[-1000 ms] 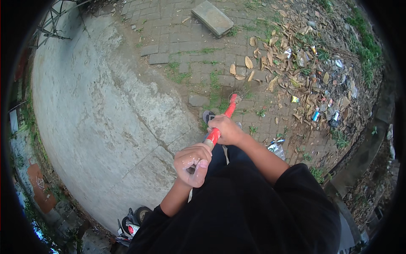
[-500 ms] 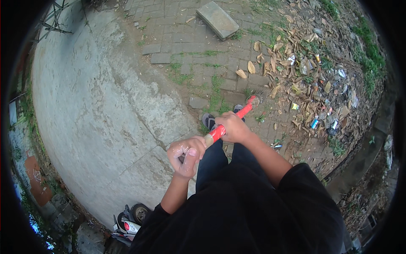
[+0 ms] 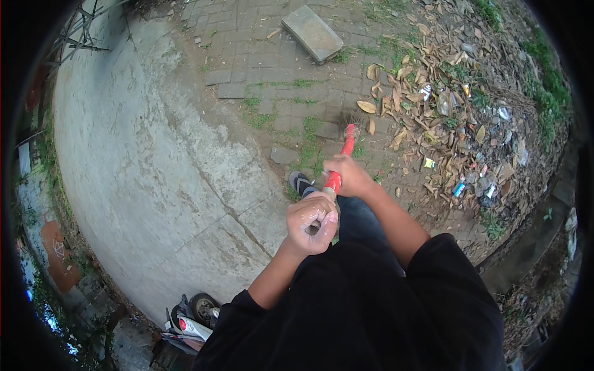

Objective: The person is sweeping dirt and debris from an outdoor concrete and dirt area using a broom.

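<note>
Both my hands grip a long-handled broom with a red-wrapped handle. My left hand is closed round the top end, and whitish flecks mark its skin. Farther down the red handle, my right hand is wrapped round it. The broom slants away from me, its thin dark bristles at the brick paving near some dry leaves. One sandalled foot shows left of the handle; the other is hidden.
A heap of dry leaves and litter spreads along the right. A stone slab lies on the paving ahead. Concrete ground stretches left, with a parked motorbike at lower left and a metal frame at far left.
The broom's bristle end has swung left and away from me, off the spot near the leaf heap's edge. My left hand has moved right, and the handle now stands more steeply in view.
</note>
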The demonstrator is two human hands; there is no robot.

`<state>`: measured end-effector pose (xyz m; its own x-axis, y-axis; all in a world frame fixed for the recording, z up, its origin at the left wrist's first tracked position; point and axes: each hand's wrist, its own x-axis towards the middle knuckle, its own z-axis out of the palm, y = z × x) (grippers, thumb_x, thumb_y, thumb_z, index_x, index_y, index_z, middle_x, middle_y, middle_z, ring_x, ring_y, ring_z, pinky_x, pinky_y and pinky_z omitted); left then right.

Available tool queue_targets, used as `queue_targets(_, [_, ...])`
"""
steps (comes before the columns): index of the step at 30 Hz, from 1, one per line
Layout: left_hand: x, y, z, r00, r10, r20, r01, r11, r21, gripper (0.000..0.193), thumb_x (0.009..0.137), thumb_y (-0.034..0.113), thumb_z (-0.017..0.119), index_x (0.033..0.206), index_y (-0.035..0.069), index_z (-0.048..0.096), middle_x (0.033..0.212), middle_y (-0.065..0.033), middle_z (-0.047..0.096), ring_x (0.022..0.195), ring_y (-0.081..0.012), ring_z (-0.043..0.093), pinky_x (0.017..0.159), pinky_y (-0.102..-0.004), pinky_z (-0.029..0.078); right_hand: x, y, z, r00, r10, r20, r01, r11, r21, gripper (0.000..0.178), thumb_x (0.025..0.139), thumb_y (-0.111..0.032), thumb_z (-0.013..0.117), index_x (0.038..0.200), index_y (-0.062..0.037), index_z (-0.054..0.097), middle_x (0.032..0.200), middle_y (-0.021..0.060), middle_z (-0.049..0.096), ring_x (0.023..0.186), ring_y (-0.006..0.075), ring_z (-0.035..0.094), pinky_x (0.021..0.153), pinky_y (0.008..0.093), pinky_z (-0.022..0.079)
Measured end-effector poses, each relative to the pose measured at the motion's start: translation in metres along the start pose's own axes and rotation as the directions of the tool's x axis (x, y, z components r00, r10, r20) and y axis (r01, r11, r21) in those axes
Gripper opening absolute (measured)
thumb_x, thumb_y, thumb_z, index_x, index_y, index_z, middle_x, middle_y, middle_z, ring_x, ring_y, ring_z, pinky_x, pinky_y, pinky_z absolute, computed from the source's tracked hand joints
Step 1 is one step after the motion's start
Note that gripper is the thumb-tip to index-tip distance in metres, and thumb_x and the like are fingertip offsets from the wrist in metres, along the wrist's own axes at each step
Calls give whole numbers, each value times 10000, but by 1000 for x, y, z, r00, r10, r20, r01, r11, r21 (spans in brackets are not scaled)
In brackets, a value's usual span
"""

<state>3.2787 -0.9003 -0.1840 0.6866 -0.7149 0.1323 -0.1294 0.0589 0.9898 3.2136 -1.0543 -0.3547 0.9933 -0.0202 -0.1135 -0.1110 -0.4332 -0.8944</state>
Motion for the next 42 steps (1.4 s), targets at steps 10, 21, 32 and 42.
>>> queue_targets(10, [16,12,19,971,147,189,-183,964,193,252,876,4,649,673,50,508,625,-59,568,560,-219,578,647,-353,531,51,-6,17,940,-340,-26,336,908,252,233,755,-146,790,862,-97,588,806,121,631,858,384,625,801,484,493])
queue_targets(21, [38,5,65,996,-93,-8,86,946,-312,290,979,28,568,697,38,502,647,-35,567,582,-154,525,653,-335,514,-70,3,-93,990,121,-73,-131,981,-145,232,688,-128,777,877,-97,646,823,127,676,901,383,665,847,502,515])
queue_targets(32, [80,-23,69,931,193,309,-266,940,213,259,845,-37,706,678,30,520,672,-87,600,552,-258,583,589,-347,502,42,52,-66,973,-202,-109,219,962,165,212,800,-149,759,836,-71,565,812,152,628,887,398,638,798,496,503])
queue_targets(42, [150,9,47,998,-50,25,53,986,-156,286,919,-4,660,684,16,497,669,-78,597,570,-168,564,555,-295,461,27,7,-140,974,41,-224,-52,998,-41,233,769,-179,786,821,-82,580,770,135,625,819,397,633,766,490,504])
